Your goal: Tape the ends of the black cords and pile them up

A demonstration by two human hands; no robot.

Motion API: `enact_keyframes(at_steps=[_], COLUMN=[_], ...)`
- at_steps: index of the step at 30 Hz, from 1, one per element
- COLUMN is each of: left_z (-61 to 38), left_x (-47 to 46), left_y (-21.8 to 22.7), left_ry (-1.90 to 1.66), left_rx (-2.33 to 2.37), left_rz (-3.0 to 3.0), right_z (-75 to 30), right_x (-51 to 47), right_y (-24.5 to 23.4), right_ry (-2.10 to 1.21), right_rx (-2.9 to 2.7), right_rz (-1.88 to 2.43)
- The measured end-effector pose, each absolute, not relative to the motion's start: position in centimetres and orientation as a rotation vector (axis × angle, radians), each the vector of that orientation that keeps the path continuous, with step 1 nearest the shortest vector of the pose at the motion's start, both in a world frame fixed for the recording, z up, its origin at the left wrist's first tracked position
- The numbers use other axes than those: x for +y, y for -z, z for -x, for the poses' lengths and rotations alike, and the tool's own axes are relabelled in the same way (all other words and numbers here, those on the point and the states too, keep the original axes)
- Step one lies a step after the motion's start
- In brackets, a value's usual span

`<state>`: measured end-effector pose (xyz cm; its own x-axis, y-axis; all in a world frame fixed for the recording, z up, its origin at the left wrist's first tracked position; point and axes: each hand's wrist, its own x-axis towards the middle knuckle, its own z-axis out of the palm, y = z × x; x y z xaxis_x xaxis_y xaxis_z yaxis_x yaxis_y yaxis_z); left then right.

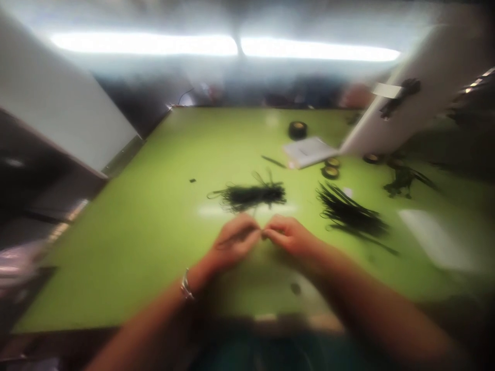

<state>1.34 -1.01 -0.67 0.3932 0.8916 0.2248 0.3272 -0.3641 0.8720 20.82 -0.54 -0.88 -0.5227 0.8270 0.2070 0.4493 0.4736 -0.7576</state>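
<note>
The picture is blurred by motion. My left hand [234,241] and my right hand [289,234] meet fingertip to fingertip above the green table [135,232], fingers pinched together. A thin dark strand seems to run through the left fingers; what the pinch holds is too blurred to name. A bracelet sits on my left wrist. Just beyond the hands lies a bundle of thin black strands [251,195]. A second heap of black strands [350,211] lies to the right of my right hand.
A black tape roll [297,130] stands at the back. A white pad [309,151] and small round rolls [330,171] lie beside it. A white tilted board [417,87] rises at the right, and a white panel [58,103] at the left.
</note>
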Motion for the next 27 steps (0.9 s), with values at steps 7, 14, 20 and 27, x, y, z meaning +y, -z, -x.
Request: enact_keyframes(at_steps=[7,14,20,27], left_z=[-0.6,-0.7,-1.1,-1.0], left_x=[-0.5,-0.7,-0.8,-0.8], left_y=[0.2,0.0,0.5,0.8], left_ry=[-0.734,-0.776,-0.829,-1.005], left_rx=[0.966,0.928,1.096,1.020], left_rz=[-1.356,-1.061,-1.147,-1.892], right_z=[-21.5,-21.9,-21.1,-20.5], right_x=[-0.5,-1.0,-0.8,-0.8], right_y=[0.5,1.4,1.5,1.2], right_ry=[-0.139,0.460,0.244,-0.352], right_rx=[-2.233,-2.198,-2.212,-2.343], right_rz=[0.942,0.784,0.926,1.060])
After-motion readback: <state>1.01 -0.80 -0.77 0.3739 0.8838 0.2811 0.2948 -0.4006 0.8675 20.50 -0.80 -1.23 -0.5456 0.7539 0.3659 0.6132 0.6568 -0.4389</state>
